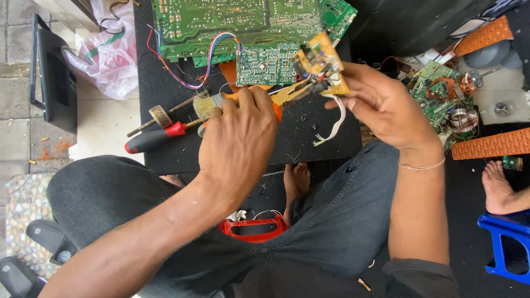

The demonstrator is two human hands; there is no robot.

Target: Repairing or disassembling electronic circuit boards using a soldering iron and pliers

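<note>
My left hand point(238, 138) is closed around an orange-handled tool point(276, 95) whose yellowish tip reaches toward a small yellow circuit board point(321, 60). My right hand point(381, 102) holds that board up by its edge, component side toward me, with a white wire point(334, 126) dangling from it. Both hands are above a black mat point(165, 149) in front of my crossed legs in dark jeans.
A large green circuit board point(232, 25) with coloured wires and a smaller green board point(266, 65) lie at the mat's far end. A paintbrush point(205, 105), a red-and-black screwdriver point(155, 138) and a tape roll point(160, 116) lie left. Scrap boards and copper coils point(447, 102) sit right; another person's foot point(499, 190) is near a blue stool point(508, 243).
</note>
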